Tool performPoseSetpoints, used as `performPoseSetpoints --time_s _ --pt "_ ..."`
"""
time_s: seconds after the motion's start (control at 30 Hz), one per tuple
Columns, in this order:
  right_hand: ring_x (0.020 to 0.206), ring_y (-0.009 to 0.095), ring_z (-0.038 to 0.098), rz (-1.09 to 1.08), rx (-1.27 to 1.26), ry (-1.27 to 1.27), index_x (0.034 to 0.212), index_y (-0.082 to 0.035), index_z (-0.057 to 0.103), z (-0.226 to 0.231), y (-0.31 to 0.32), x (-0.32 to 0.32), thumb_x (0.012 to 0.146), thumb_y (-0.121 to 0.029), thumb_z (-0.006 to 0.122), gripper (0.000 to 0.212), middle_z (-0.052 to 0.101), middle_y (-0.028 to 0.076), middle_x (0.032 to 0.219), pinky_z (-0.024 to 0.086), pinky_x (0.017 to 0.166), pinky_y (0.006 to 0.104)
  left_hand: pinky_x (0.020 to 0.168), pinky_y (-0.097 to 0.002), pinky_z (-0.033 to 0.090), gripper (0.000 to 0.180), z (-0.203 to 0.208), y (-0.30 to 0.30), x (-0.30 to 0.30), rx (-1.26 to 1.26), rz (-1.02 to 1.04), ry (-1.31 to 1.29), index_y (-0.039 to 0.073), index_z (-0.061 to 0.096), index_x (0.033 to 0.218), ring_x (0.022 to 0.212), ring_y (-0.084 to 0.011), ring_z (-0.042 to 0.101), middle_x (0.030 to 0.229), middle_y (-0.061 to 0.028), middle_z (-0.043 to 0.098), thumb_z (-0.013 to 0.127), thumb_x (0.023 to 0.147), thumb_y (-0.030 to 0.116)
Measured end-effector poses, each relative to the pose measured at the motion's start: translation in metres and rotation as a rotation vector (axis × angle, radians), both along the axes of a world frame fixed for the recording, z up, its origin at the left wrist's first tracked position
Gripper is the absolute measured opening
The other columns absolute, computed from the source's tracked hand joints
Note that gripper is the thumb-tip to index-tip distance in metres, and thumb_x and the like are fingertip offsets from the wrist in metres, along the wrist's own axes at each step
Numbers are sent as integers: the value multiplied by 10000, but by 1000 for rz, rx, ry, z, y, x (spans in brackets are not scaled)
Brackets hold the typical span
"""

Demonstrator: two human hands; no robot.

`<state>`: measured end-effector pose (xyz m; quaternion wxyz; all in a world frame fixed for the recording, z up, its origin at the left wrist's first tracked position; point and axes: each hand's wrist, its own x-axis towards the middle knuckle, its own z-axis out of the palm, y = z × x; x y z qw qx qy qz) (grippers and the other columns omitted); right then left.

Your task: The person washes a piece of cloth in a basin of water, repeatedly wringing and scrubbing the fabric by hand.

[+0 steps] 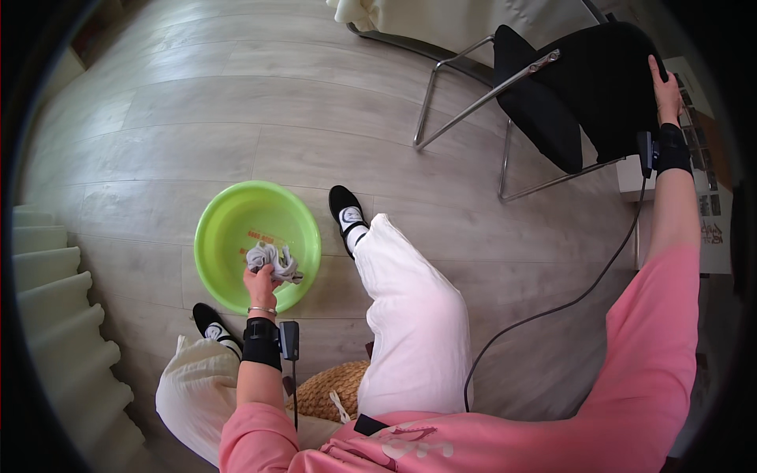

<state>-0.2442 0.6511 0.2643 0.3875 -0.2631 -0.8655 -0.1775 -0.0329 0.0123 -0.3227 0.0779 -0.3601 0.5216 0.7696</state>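
Observation:
A crumpled grey cloth (273,260) is bunched in my left hand (261,287), whose fingers are closed around it. Both are over the near side of a round, light green plastic basin (206,264) on the floor. Whether the basin holds water I cannot tell for sure. My right hand (667,93) stretches far out to the right and grips the edge of a chair (611,87). That chair has black padding and a bent chrome tube frame, and it looks tilted. Some of the right fingers are hidden behind its edge.
Wood-look flooring (181,110) surrounds the basin. A pleated cream curtain (63,315) hangs at the left. Beneath me is a woven straw seat (327,390). A black cable (552,303) runs from my right wrist to my waist. Pale cloth (465,20) drapes behind the chair.

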Motion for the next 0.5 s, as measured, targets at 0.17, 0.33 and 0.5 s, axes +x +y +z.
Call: performPoseSetpoints --time_s 0.17,0.33,0.5 --pt "1129 304 446 15 -210 18 1123 -123 560 8 4 -1 570 -886 306 976 535 138 1157 250 974 480 467 -323 535 242 -1 -13 3 -12 35 -13 18 530 958 671 -206 612 845 -80 585 506 717 6" --pt "1024 287 487 60 -309 108 1041 -119 599 6 1 -2 614 -862 283 913 559 119 1062 329 902 404 479 -321 523 266 6 -15 1 -9 54 -23 22 513 961 667 -199 605 845 -85 586 535 697 6" --pt "912 242 525 80 -250 11 882 -112 644 16 22 -13 613 -854 333 848 590 85 920 368 831 366 500 -335 536 263 10 -9 2 27 31 -46 19 505 963 683 -211 608 858 -94 583 526 702 -10"
